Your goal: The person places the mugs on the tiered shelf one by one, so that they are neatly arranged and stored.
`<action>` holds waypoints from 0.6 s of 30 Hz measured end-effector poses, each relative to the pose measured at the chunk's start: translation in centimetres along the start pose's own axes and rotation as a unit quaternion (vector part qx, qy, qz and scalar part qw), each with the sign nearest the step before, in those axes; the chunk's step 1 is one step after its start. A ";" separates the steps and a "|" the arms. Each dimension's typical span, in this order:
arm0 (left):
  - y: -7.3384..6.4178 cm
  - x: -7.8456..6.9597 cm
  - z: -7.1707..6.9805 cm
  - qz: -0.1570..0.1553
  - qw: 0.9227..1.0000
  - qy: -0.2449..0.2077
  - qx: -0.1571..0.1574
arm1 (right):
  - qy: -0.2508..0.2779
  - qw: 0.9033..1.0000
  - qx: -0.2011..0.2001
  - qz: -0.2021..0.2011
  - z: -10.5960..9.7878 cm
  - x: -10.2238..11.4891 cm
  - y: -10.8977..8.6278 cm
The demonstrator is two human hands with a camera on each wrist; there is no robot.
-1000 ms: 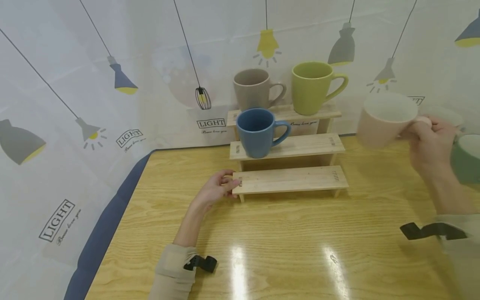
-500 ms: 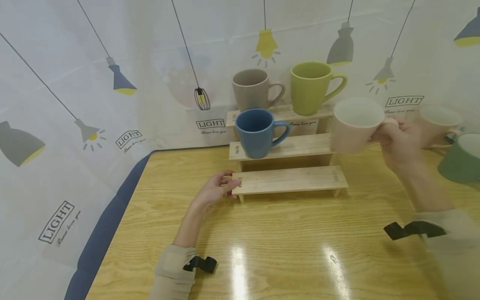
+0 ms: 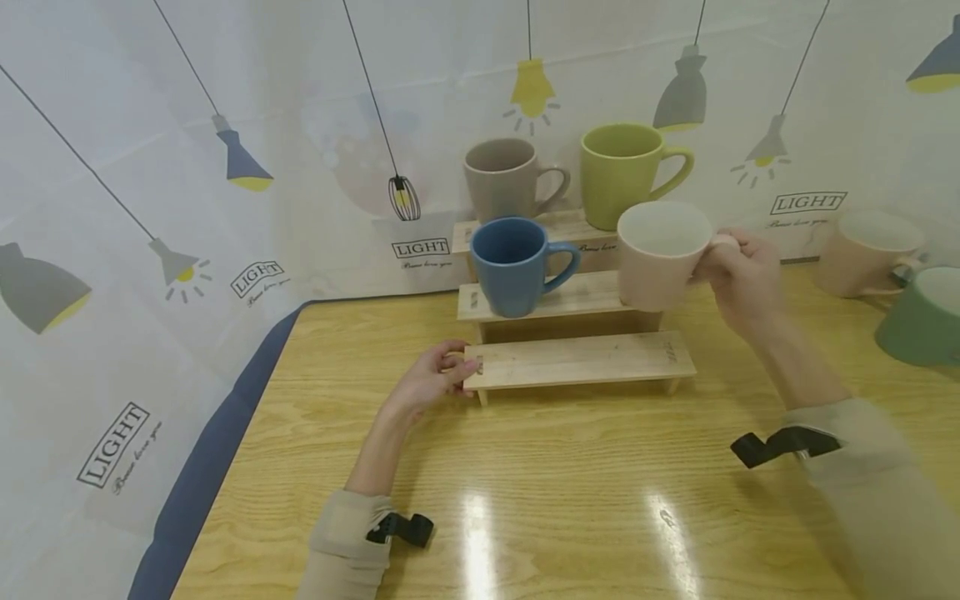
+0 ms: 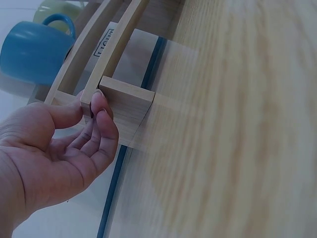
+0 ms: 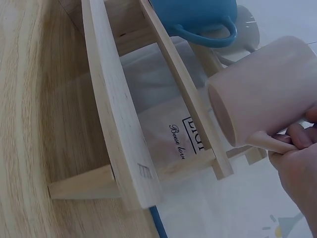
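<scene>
A three-tier wooden rack (image 3: 577,360) stands on the table. My left hand (image 3: 435,377) pinches the left end of its lowest tier, thumb on top and fingers below, as the left wrist view (image 4: 74,148) also shows. My right hand (image 3: 746,271) grips the handle of a pale pink mug (image 3: 660,258), held upright close over the right end of the middle tier. In the right wrist view the mug (image 5: 267,89) has its base toward that tier. A blue mug (image 3: 512,271) stands on the tier's left part. Behind, on the top tier, are a grey-brown mug (image 3: 501,179) and a yellow-green mug (image 3: 621,179).
At the table's right stand another pale pink mug (image 3: 866,258) and a green mug (image 3: 926,321), cut off by the frame edge. A white cloth printed with lamps (image 3: 337,125) hangs behind the table (image 3: 555,483). The lowest tier bears no mug.
My right hand has carried the pink mug leftward from beside the rack to over the middle tier's right end. My left hand keeps its hold on the lowest tier.
</scene>
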State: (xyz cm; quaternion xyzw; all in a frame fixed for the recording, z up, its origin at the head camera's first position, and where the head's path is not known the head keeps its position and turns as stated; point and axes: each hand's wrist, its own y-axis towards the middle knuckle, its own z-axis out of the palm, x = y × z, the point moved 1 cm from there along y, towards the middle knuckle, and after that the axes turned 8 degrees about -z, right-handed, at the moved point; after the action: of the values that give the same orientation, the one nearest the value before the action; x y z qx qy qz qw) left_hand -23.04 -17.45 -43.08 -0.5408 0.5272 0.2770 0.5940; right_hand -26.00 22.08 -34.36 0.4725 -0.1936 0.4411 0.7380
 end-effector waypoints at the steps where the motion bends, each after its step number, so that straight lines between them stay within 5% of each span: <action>1: 0.0 0.0 0.0 0.000 1.000 0.000 0.000 | 0.001 1.000 0.002 0.000 0.1 -0.2 0.1; 18: 0.1 0.1 -0.1 -0.001 1.000 0.005 0.003 | 0.001 0.999 0.033 0.011 0.2 -2.9 1.3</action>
State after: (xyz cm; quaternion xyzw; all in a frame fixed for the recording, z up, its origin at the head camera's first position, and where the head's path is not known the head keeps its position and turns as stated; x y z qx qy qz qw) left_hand -23.13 -17.51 -43.18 -0.5408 0.5304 0.2718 0.5936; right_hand -28.62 20.76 -35.59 0.4939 -0.1834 0.4554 0.7176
